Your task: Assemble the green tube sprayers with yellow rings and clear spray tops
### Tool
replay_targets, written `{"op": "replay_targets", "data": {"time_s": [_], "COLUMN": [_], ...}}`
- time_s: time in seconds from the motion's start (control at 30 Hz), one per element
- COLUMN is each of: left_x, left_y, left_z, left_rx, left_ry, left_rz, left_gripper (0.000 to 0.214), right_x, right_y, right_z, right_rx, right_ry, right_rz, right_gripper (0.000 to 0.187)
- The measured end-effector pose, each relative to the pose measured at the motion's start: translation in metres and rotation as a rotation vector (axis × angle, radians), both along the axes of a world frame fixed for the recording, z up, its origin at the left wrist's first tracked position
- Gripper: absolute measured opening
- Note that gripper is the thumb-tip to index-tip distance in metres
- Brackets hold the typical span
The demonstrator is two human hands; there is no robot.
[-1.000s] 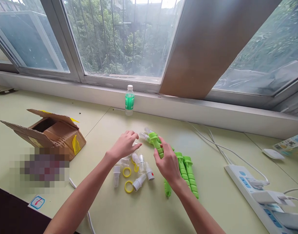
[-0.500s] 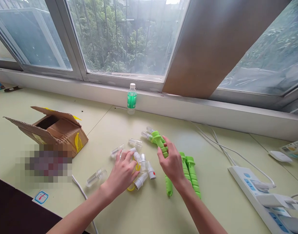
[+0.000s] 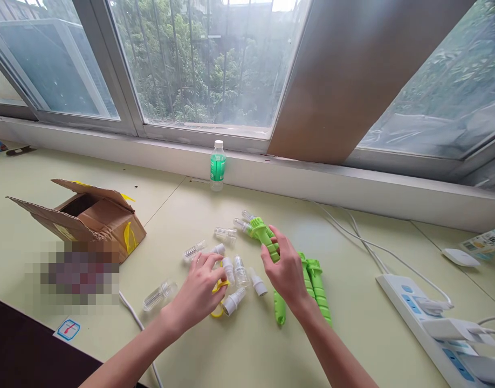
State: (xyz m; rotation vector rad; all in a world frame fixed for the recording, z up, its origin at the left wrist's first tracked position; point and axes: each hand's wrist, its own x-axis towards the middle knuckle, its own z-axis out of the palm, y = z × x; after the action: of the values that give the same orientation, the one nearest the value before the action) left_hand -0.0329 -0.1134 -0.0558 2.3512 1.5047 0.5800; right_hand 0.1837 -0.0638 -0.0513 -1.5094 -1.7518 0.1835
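My right hand [image 3: 287, 269] is wrapped round a green ribbed plastic handle [image 3: 262, 231] with a threaded end. Beyond that end, two small clear capped tubes [image 3: 242, 224] show, partly behind the green plastic. More green handles [image 3: 319, 288] lie under and beside this hand. My left hand [image 3: 201, 284] hovers low over a loose group of parts, fingers curved and apart, with no clear grip visible. Close to its fingertips are white stepped caps [image 3: 228, 269], a yellow ring [image 3: 217, 310] and a clear threaded tube [image 3: 241, 272]. Another white cap [image 3: 259, 283] lies between the hands.
Further clear tubes [image 3: 160, 295] lie around the left hand. An open cardboard box [image 3: 110, 226] stands at left, near a blurred patch. A bottle with a green label [image 3: 217, 166] stands by the window sill. A power strip [image 3: 417, 318] with cables occupies the right side.
The white cap between the hands has turned, and its red dot no longer shows. The clear tube beside it has shifted slightly. My left hand has drawn back a little; my right hand stays put.
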Motion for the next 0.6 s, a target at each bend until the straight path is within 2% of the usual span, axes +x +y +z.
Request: {"op": "replay_targets", "data": {"time_s": [0.13, 0.27, 0.33, 0.4, 0.5, 0.6], "left_x": [-0.009, -0.011, -0.006, 0.002, 0.022, 0.041], "left_y": [-0.001, 0.009, 0.017, 0.026, 0.036, 0.043], "left_z": [0.023, 0.050, 0.064, 0.077, 0.091, 0.102], "left_rx": [-0.148, -0.206, -0.167, -0.058, 0.109, 0.133], "left_ry": [-0.215, -0.499, -0.664, -0.809, -1.025, -1.257], "left_rz": [0.002, 0.047, 0.042, 0.033, -0.021, -0.019], "left_gripper": [0.017, 0.027, 0.031, 0.033, 0.030, 0.029], "right_x": [-0.002, -0.010, -0.016, -0.023, -0.034, -0.043], "right_y": [-0.004, -0.013, -0.020, -0.027, -0.041, -0.054], "right_z": [0.005, 0.017, 0.026, 0.036, 0.051, 0.061], "right_rx": [0.007, -0.058, -0.059, -0.042, -0.070, -0.004], "right_ry": [0.061, 0.266, 0.375, 0.446, 0.504, 0.508], "right_rz": [0.020, 0.082, 0.105, 0.119, 0.230, 0.327], "right_gripper": [0.046, 0.039, 0.035, 0.029, 0.022, 0.021]}}
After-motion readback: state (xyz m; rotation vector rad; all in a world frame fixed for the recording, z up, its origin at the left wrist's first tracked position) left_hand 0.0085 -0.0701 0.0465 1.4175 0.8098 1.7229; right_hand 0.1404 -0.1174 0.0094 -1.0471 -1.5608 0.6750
